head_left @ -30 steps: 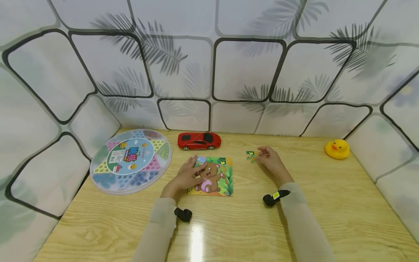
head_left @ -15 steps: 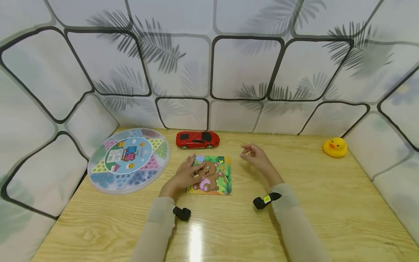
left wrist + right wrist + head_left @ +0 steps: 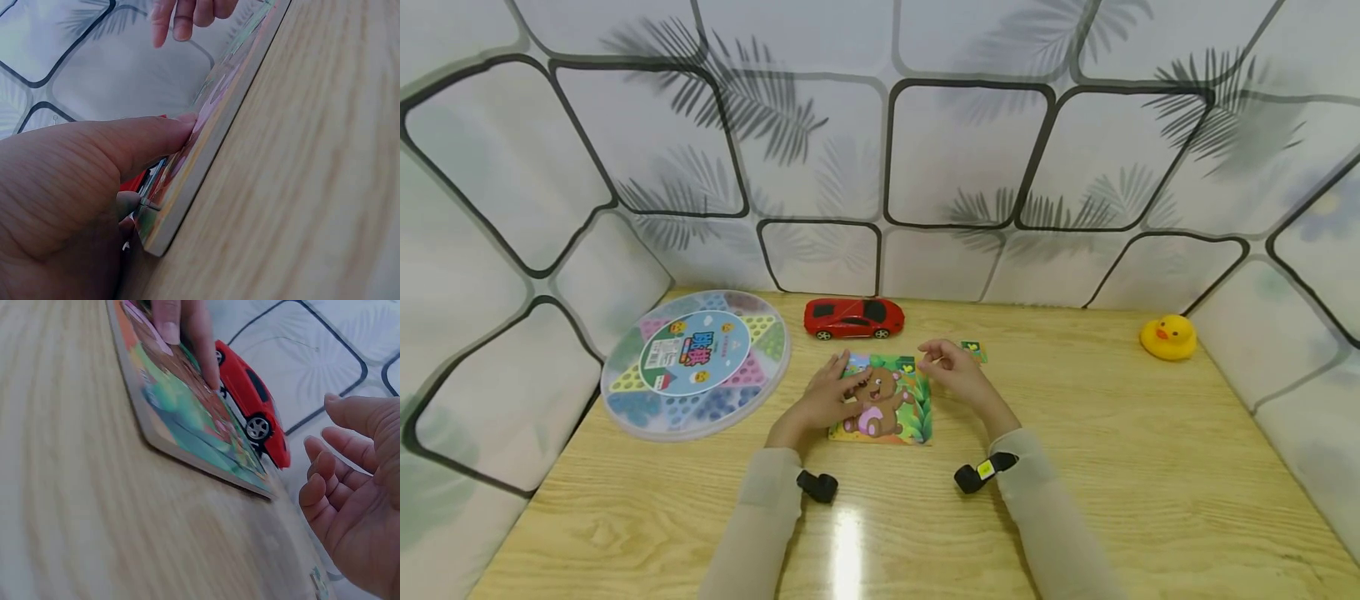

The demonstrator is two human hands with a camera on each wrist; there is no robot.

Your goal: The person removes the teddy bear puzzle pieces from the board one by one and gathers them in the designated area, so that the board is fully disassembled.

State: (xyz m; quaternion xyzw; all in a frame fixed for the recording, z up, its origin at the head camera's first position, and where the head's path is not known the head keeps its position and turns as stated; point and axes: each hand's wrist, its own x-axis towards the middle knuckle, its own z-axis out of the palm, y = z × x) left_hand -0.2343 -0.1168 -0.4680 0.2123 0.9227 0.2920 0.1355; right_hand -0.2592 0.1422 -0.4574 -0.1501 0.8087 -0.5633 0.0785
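Observation:
A square jigsaw puzzle (image 3: 887,421) with a brown bear picture lies flat on the wooden table. My left hand (image 3: 826,400) rests over its left side, fingers extended; in the left wrist view the thumb (image 3: 153,137) presses on the picture. Beside the puzzle's upper right corner hovers my right hand (image 3: 964,379), its fingers loosely bent and nothing between them in the right wrist view. Just behind the right hand, a small green puzzle piece (image 3: 973,348) lies on the table, partly hidden by that hand.
A red toy car (image 3: 853,318) stands behind the puzzle near the wall. At the left is a round board game (image 3: 696,367) with a clear rim. A yellow rubber duck (image 3: 1168,337) sits at the far right. Patterned fabric walls (image 3: 966,158) enclose the table's back and sides.
My right hand has moved left from beside the small puzzle piece, past it, to the puzzle's upper right corner. The piece stays on the table. My left hand has kept its place.

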